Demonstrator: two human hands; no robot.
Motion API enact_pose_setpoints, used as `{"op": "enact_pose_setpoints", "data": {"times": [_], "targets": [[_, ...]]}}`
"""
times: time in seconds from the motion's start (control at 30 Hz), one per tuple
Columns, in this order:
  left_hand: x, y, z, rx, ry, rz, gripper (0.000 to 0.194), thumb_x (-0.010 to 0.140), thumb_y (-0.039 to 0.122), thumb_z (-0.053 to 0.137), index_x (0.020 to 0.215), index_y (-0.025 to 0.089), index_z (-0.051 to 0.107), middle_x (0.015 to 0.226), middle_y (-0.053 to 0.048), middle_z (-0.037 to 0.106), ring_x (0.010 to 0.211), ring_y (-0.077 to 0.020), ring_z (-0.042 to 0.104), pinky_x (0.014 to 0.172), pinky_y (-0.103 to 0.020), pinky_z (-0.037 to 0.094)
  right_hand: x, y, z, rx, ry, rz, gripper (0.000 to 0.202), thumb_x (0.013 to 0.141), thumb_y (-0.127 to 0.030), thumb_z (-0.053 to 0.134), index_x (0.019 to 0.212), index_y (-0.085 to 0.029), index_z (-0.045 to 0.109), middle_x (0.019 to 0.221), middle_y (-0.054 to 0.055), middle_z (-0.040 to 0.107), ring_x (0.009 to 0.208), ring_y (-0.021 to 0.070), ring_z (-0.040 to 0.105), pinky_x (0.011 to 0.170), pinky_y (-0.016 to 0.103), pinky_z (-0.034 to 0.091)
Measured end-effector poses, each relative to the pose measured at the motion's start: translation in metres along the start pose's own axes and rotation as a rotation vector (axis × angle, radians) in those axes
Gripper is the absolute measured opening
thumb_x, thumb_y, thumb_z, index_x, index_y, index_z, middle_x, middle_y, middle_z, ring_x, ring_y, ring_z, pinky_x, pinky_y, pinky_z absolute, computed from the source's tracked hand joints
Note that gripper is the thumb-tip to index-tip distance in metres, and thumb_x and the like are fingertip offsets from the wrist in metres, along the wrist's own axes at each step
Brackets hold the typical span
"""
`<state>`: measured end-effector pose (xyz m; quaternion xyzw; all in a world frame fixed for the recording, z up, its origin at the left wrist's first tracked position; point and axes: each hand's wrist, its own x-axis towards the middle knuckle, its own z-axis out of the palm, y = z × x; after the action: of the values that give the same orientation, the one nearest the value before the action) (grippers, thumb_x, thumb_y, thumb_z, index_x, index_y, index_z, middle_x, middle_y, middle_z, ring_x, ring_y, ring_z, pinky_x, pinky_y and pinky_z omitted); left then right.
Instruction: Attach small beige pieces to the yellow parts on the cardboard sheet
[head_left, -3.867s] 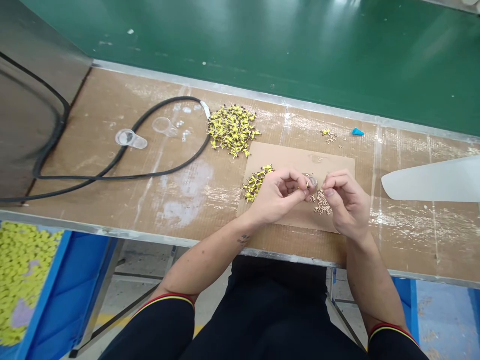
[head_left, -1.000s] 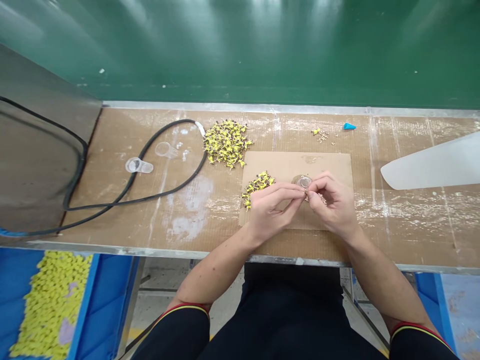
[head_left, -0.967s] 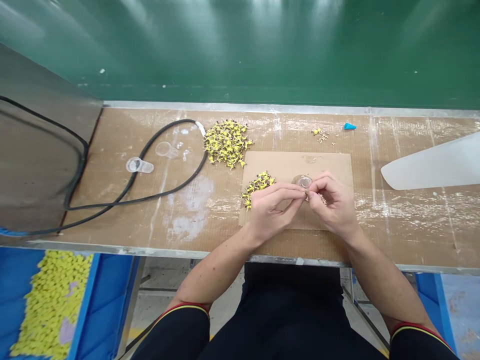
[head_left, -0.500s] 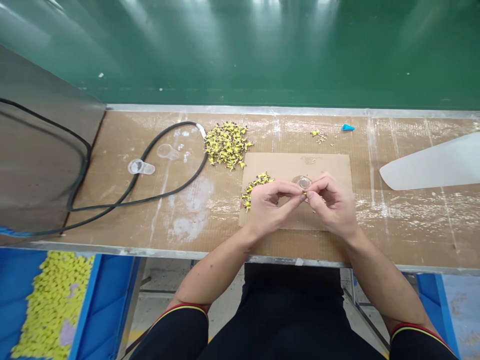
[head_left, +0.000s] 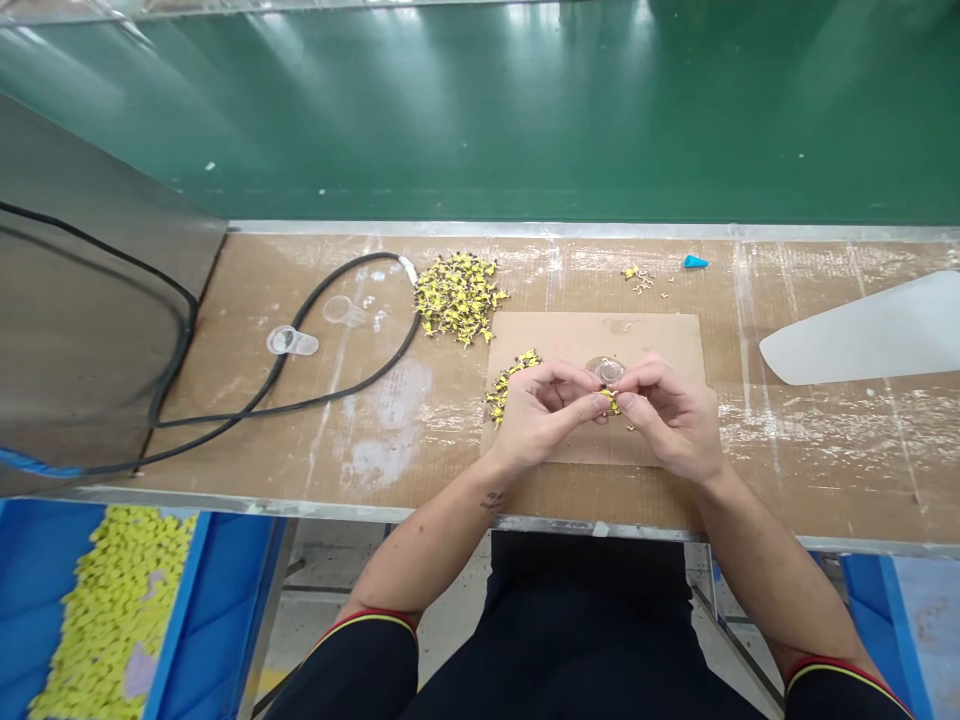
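Note:
A tiny yellow figure (head_left: 611, 402) with dark bits is pinched between the fingertips of both my hands. My left hand (head_left: 538, 415) is closed on its left side, thumb against forefinger. My right hand (head_left: 681, 418) pinches it from the right in the same way. Just beyond the fingertips, a small clear round dish (head_left: 609, 368) rests on a flat cardboard sheet (head_left: 600, 328). A small heap of similar yellow figures (head_left: 512, 383) lies beside my left hand, partly hidden by it. My fingers cover much of the held figure.
A larger heap of yellow figures (head_left: 459, 298) lies at the back, beside a looped black cable (head_left: 360, 385). Clear scoop-like plastic pieces (head_left: 294, 341) lie at left. A blue cone-shaped piece (head_left: 695, 262) and a white sheet (head_left: 862, 330) are on the right. Blue bin (head_left: 214, 600) below left holds yellow pieces.
More of the yellow figure now shows between my fingertips, and my hands have shifted slightly. The whole view has moved a little; the things on the bench lie as before.

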<state>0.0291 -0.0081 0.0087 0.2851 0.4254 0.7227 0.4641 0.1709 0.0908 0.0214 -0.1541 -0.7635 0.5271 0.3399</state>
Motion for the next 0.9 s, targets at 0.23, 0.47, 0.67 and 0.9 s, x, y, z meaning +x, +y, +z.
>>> {"op": "enact_pose_setpoints", "data": {"times": [0.23,0.47,0.67,0.9], "targets": [[0.0,0.003,-0.005,0.11,0.045,0.018,0.028,0.076,0.039,0.091,0.081,0.017,0.074,0.08,-0.005,0.078,0.059,-0.0136,0.073,0.056,-0.024,0.063,0.0,0.001,-0.002,-0.018,0.012,-0.003,0.006,0.095,-0.022,0.065,0.097,-0.024,0.07,0.081,0.001,0.069,0.072,0.0158,0.064,0.063,0.032,0.053],[0.025,0.039,-0.083,0.787,0.712,0.41,0.006,0.079,0.02,0.078,0.083,0.016,0.077,0.078,-0.003,0.076,0.07,-0.0128,0.07,0.068,-0.024,0.056,-0.002,0.002,-0.023,-0.12,0.173,-0.006,0.009,0.095,-0.02,0.066,0.095,-0.026,0.073,0.082,0.001,0.068,0.069,0.0152,0.062,0.062,0.032,0.05],[0.045,0.045,-0.148,0.942,0.89,0.288,0.011,0.08,0.018,0.072,0.09,0.014,0.076,0.084,-0.006,0.076,0.073,-0.0146,0.067,0.064,-0.025,0.049,0.002,0.001,-0.036,-0.303,0.21,-0.133,0.011,0.094,-0.018,0.066,0.091,-0.027,0.071,0.078,0.001,0.067,0.068,0.0173,0.061,0.06,0.035,0.047],[0.027,0.05,-0.126,1.068,0.69,0.507,0.018,0.088,0.032,0.061,0.098,0.02,0.071,0.092,-0.005,0.074,0.083,-0.0177,0.067,0.077,-0.031,0.054,0.004,0.014,-0.066,-0.64,-0.058,-0.034,0.015,0.096,-0.031,0.063,0.085,-0.024,0.07,0.078,0.003,0.069,0.063,0.0169,0.06,0.058,0.034,0.046]]}}
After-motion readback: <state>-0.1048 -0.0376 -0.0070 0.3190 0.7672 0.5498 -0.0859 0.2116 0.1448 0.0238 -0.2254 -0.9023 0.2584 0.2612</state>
